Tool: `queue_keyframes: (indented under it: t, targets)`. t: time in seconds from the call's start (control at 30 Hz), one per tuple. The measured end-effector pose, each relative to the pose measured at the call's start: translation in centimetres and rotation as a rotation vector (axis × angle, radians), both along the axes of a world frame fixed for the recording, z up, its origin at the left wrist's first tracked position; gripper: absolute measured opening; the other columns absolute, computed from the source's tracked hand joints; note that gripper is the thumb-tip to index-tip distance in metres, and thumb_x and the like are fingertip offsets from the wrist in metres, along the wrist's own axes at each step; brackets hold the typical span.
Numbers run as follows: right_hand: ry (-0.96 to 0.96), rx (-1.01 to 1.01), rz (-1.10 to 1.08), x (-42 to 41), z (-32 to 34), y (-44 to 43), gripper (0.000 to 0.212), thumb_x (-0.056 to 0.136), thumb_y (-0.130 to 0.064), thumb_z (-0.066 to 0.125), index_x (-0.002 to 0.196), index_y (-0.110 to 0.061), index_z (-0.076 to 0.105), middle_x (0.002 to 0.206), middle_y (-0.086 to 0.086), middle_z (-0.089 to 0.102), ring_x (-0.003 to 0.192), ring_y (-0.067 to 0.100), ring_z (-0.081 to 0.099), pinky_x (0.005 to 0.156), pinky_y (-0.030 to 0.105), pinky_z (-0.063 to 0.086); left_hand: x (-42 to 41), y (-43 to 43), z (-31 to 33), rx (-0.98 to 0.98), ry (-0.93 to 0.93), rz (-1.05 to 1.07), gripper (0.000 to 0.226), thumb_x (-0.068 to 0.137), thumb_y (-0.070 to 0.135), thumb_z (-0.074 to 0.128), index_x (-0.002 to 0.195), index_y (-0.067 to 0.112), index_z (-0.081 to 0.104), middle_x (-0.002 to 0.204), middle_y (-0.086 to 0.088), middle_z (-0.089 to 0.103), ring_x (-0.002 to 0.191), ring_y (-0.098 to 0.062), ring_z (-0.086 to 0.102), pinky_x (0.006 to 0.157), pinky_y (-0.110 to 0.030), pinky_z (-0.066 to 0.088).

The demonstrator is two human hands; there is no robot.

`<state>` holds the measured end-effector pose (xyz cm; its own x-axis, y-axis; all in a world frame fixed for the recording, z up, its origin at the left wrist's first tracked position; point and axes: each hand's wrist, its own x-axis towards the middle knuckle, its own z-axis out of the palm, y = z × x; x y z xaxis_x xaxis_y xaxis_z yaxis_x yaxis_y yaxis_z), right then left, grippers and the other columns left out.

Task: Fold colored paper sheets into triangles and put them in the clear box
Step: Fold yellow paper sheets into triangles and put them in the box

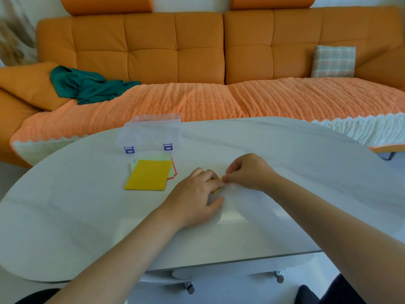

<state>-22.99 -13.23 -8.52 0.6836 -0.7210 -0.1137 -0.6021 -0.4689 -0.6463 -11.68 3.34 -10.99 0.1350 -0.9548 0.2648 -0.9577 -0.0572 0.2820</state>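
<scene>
A small folded yellow paper (217,190) lies on the white table, mostly hidden under my fingers. My left hand (195,200) lies flat over it, fingers pressing it down. My right hand (247,172) pinches the paper's right tip between thumb and fingertips. To the left lies a stack of colored sheets (149,177) with a yellow one on top and pale green and red edges showing beneath. The clear box (151,133) with two purple latches stands shut behind the stack, near the table's far edge.
The white oval table (285,172) has a curved far edge. Behind it stands an orange sofa (197,62) with an orange throw, a green cloth (87,86) at left and a checked cushion (333,61) at right. The table's castor wheels show below.
</scene>
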Motion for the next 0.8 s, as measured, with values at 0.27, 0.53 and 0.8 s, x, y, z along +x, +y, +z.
queue_keyframes:
  t: [0.27, 0.53, 0.8]
  targets:
    - [0.054, 0.003, 0.012, 0.2, 0.4, 0.1, 0.019, 0.071, -0.04, 0.086, 0.077, -0.025, 0.075, 0.081, -0.009, 0.073, 0.08, 0.01, 0.067, 0.078, 0.031, 0.058, 0.0, 1.1, -0.1, -0.035, 0.089, -0.015, 0.037, 0.091, 0.039, 0.047, 0.114, 0.019, 0.068, 0.112, 0.009, 0.061, 0.103, -0.01, 0.047, 0.089, -0.03, 0.046]
    - [0.072, -0.026, 0.01, 0.2, 0.4, 0.3, 0.015, 0.074, -0.039, 0.083, 0.077, -0.026, 0.075, 0.079, -0.009, 0.071, 0.079, 0.011, 0.066, 0.074, 0.031, 0.057, -0.1, 3.2, 0.1, -0.014, 0.13, -0.006, 0.051, 0.088, 0.048, 0.04, 0.114, 0.019, 0.072, 0.126, 0.008, 0.063, 0.116, -0.007, 0.054, 0.1, -0.019, 0.042]
    - [0.051, -0.11, 0.131, 0.1, 0.5, 0.7, 0.013, 0.079, -0.04, 0.077, 0.088, -0.035, 0.07, 0.087, -0.013, 0.061, 0.082, 0.01, 0.06, 0.069, 0.025, 0.049, -0.1, 1.4, 0.6, -0.05, 0.26, 0.078, 0.017, 0.088, 0.024, 0.069, 0.102, 0.021, 0.06, 0.1, 0.009, 0.058, 0.094, -0.008, 0.048, 0.083, -0.023, 0.041]
